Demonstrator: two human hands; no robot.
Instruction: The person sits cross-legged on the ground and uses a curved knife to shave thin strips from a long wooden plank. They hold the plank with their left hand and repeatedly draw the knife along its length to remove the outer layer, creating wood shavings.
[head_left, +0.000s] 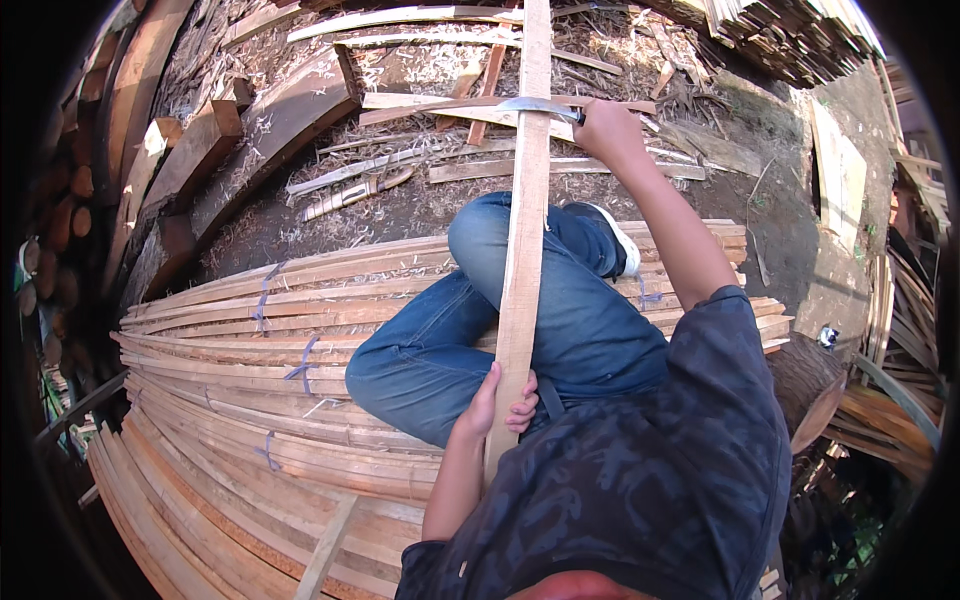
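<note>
A long pale wooden slat (525, 200) runs from my lap up and away, past my bent knee in blue jeans (480, 235). My left hand (500, 402) grips its near end against my body. My right hand (608, 128) is stretched out to the right of the slat and holds the handle of a curved knife. The grey blade (535, 106) lies across the slat's far part, edge against the wood.
I sit on tied bundles of long wooden slats (260, 400). Thick curved timbers (270, 130) lie at the upper left on ground covered in shavings. Loose slats (440, 165) lie beyond my knee. More stacked wood (800, 40) stands upper right.
</note>
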